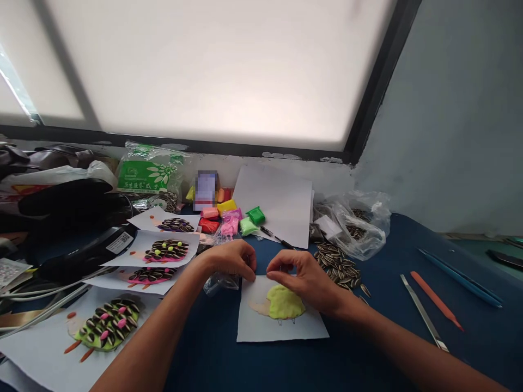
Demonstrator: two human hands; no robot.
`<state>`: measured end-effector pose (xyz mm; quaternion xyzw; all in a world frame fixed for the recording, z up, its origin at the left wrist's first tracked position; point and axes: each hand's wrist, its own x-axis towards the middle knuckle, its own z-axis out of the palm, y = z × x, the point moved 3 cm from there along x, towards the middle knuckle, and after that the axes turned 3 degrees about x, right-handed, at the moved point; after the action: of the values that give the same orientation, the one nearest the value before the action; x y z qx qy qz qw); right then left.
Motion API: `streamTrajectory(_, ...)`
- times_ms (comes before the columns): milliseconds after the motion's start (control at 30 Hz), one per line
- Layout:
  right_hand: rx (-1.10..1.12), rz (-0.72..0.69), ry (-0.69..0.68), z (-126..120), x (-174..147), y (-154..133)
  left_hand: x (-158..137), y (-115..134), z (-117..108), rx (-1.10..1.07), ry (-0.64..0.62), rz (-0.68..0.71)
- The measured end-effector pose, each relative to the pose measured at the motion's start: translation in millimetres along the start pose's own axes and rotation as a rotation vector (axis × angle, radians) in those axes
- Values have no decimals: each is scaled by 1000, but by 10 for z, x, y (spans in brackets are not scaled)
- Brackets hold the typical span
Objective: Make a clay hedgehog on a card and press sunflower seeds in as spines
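A white paper (pixel 281 333) lies in front of me with a hedgehog shape on it: a yellow-green modelling clay body (pixel 284 302) and a pale snout at left, with small legs drawn below. Above the paper's upper left corner, my left hand (pixel 233 259) has its fingers curled in and closed. My right hand (pixel 300 275) hovers over the clay's upper edge, thumb and forefinger drawn together in a pinch. Whatever sits between the fingertips of either hand is hidden or too small to name. Right of my right hand lies a pile of sunflower seeds (pixel 337 267).
Seed-covered hedgehog pictures (pixel 108 324) overlap at left. Coloured clay packs (pixel 226 207), a pen (pixel 278 238) and white sheets (pixel 281 190) are at the back. A plastic bag (pixel 368 223) holds more seeds. An orange clay tool (pixel 435 299), metal blade (pixel 423 310) and blue tweezers (pixel 460 277) lie right.
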<state>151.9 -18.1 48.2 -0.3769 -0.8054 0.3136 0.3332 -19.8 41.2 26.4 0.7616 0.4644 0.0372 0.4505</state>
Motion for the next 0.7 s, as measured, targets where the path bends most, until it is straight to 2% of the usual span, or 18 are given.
streamTrajectory(167, -35, -36, -122, 88, -57, -115, 7, -6, -1, 7, -5, -8)
streamTrajectory(300, -68, -63, -120, 147, -80, -122, -8, 11, -2, 3, -10, -32)
streamTrajectory(533, -318, -158, -122, 230, -73, -168, -17, 26, -3, 37, 12, -17)
streamTrajectory(700, -355, -178, -114, 277, -75, -136, -22, 40, -3, 57, 27, -10)
